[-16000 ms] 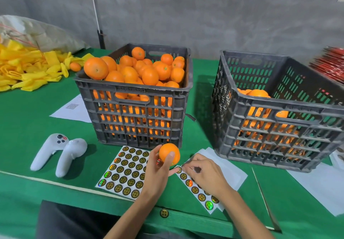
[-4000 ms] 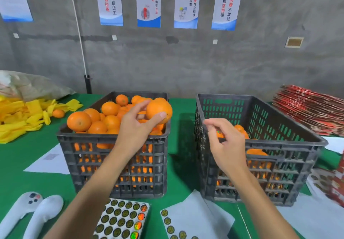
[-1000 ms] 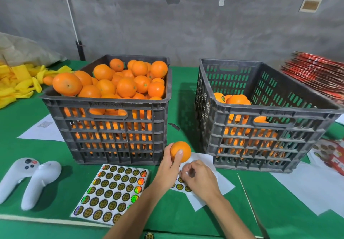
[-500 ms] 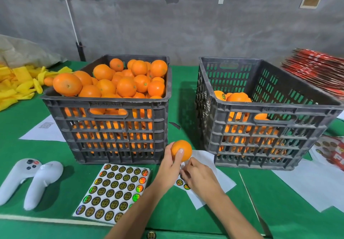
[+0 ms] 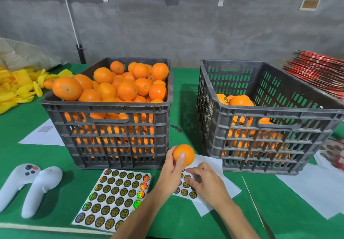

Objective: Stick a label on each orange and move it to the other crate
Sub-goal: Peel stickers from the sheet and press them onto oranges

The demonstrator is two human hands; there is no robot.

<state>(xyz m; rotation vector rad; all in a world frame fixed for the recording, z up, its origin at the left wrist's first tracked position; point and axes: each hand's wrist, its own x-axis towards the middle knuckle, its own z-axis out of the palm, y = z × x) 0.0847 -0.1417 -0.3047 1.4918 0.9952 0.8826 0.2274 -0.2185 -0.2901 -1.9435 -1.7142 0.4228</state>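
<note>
My left hand [image 5: 172,175] holds one orange [image 5: 184,154] just above the table, between the two dark crates. My right hand [image 5: 205,183] rests fingers-down on a partly used label sheet [image 5: 186,189], its fingertips pinched at the round gold labels; whether a label is lifted is hidden. The left crate [image 5: 111,138] is heaped with oranges. The right crate [image 5: 260,145] holds fewer oranges, one with a label showing. A full label sheet [image 5: 115,197] lies in front of the left crate.
Two white hand controllers [image 5: 31,186] lie at the front left. White papers [image 5: 43,134] lie left and right of the crates. Yellow foam nets [image 5: 16,88] pile at the far left, red packaging [image 5: 320,73] at the far right. The table's front edge runs just below the sheets.
The orange stays in my left hand at the same spot. My right hand's fingers have shifted slightly on the small label sheet. Four seconds ago the orange was being lifted over the left crate.
</note>
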